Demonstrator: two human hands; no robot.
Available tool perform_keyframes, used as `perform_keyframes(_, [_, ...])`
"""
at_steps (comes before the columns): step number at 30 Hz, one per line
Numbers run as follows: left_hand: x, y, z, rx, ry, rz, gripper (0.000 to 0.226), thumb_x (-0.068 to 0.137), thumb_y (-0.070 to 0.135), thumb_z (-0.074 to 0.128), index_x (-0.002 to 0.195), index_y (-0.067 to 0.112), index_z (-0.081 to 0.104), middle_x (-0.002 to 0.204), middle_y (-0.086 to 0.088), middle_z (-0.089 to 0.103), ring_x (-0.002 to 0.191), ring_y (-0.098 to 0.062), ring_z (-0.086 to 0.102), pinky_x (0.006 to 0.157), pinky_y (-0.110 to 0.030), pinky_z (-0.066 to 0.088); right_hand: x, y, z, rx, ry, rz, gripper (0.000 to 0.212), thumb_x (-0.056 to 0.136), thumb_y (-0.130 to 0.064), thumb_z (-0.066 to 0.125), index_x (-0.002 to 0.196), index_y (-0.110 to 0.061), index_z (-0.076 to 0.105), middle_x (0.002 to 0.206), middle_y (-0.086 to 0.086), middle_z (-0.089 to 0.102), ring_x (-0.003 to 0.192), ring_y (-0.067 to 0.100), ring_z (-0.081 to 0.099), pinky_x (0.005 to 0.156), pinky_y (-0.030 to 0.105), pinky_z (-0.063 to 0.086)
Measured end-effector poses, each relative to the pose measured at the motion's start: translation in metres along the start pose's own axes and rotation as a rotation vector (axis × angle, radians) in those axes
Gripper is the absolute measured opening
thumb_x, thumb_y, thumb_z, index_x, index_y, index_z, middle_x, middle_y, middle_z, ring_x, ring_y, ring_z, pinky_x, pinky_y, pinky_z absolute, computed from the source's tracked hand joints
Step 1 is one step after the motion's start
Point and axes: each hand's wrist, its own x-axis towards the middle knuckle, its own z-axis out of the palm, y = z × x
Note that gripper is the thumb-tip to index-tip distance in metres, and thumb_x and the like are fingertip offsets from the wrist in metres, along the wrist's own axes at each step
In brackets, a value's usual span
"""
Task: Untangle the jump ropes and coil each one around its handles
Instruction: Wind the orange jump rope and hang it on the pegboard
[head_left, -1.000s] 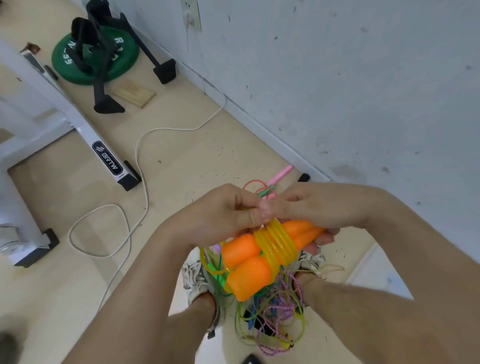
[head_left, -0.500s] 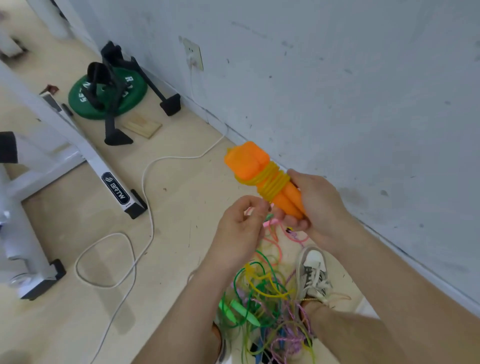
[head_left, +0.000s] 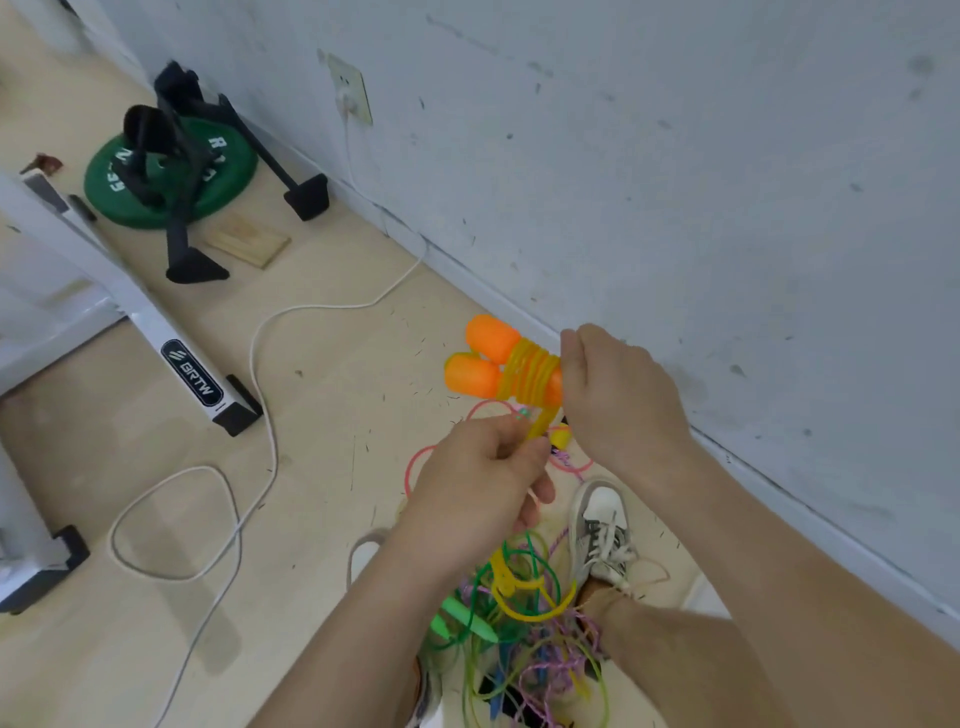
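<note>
While the right hand (head_left: 618, 400) grips the two orange handles (head_left: 483, 358) by one end, yellow rope (head_left: 530, 374) sits coiled round their middle. The left hand (head_left: 483, 478), just below the handles, pinches a strand trailing from that coil. The remaining tangle (head_left: 519, 623) lies on the floor below the handles.

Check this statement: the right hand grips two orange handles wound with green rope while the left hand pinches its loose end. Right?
No. In the head view the rope wound on the orange handles is yellow, not green. The right hand grips them and the left hand pinches its loose end.
</note>
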Motion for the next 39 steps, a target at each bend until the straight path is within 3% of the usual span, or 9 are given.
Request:
perform_keyframes(5, [-0.001,-0.009,-0.009,0.573,0.205,0.186,0.012,0.089,0.030,0.057,0.079,0.024,0.061,0.067,0.004,0.068,0.069,-0.015,0.065,0.070,-0.034,0.048,-0.007,-0.004,0.010,0.019,-0.455,0.034,0.037,0.104,-0.032,0.028,0.075,-0.019,0.046,0.073,0.007,0.059,0.078,0.031,0.060,0.071,0.037,0.049])
perform_keyframes(10, [0.010,-0.010,-0.028,0.341,0.334,0.136,0.018,0.069,0.037,0.081,0.064,0.033,0.064,0.059,0.014,0.062,0.058,0.001,0.055,0.057,-0.021,0.041,-0.014,-0.010,0.002,0.359,-0.879,0.080,0.052,0.102,-0.054,0.020,0.067,-0.021,0.039,0.045,0.008,0.055,0.052,0.028,0.056,0.050,0.031,0.040])
perform_keyframes(15, [0.015,-0.016,-0.036,0.064,0.191,0.010,0.016,0.076,0.026,0.079,0.064,0.017,0.072,0.047,0.005,0.059,0.041,-0.008,0.045,0.046,-0.020,0.038,-0.011,-0.011,-0.015,0.346,-0.991,0.033,0.063,0.091,-0.070,0.020,0.069,-0.019,0.050,0.056,0.010,0.063,0.043,0.017,0.050,0.048,0.022,0.040])
perform_keyframes(20, [0.015,-0.014,-0.039,-0.118,-0.067,-0.108,0.015,0.085,0.021,0.070,0.078,0.008,0.073,0.050,-0.001,0.057,0.037,-0.007,0.037,0.038,-0.015,0.029,-0.010,-0.001,-0.010,0.186,-1.072,-0.098,0.053,0.078,-0.063,0.067,0.079,-0.016,0.042,0.057,0.005,0.063,0.049,0.017,0.049,0.052,0.029,0.040])
perform_keyframes(27, [0.003,-0.007,-0.064,-0.036,-0.324,-0.156,0.023,0.074,0.028,0.073,0.088,0.010,0.068,0.045,-0.006,0.050,0.033,-0.010,0.031,0.036,-0.015,0.024,0.000,0.019,-0.041,-0.035,-0.692,-0.154,0.046,0.081,-0.053,0.066,0.072,-0.017,0.039,0.069,0.001,0.056,0.062,0.018,0.056,0.060,0.035,0.043])
perform_keyframes(29, [-0.002,-0.007,-0.073,0.083,-0.185,-0.101,0.017,0.071,0.032,0.076,0.069,0.017,0.067,0.045,-0.003,0.050,0.039,-0.012,0.033,0.038,-0.018,0.025,0.003,0.033,-0.050,-0.023,-0.505,-0.076,0.045,0.083,-0.052,0.065,0.071,-0.017,0.039,0.070,0.002,0.052,0.065,0.022,0.052,0.061,0.037,0.040])
perform_keyframes(33, [-0.001,-0.013,-0.078,0.185,0.596,0.176,0.021,0.073,0.029,0.080,0.065,0.019,0.063,0.046,0.008,0.048,0.042,-0.006,0.038,0.043,-0.017,0.031,0.005,0.051,-0.053,0.104,-0.254,0.062,0.044,0.083,-0.049,0.063,0.069,-0.017,0.037,0.066,0.005,0.054,0.060,0.020,0.046,0.059,0.034,0.032])
perform_keyframes(35, [0.000,-0.015,-0.080,0.194,0.769,0.212,0.016,0.074,0.035,0.079,0.070,0.027,0.065,0.054,0.007,0.055,0.052,-0.006,0.046,0.055,-0.020,0.040,0.003,0.046,-0.048,0.160,-0.511,0.080,0.043,0.085,-0.049,0.064,0.069,-0.019,0.038,0.057,0.005,0.061,0.048,0.013,0.047,0.053,0.029,0.035])
perform_keyframes(39, [0.012,-0.028,-0.084,0.540,0.599,0.050,0.033,0.081,0.031,0.061,0.114,0.030,0.066,0.102,0.002,0.068,0.100,-0.021,0.060,0.086,-0.032,0.046,-0.005,0.027,-0.043,0.263,-1.047,0.029,0.046,0.089,-0.050,0.060,0.086,-0.005,0.053,0.056,0.009,0.062,0.038,0.015,0.043,0.041,0.021,0.031])
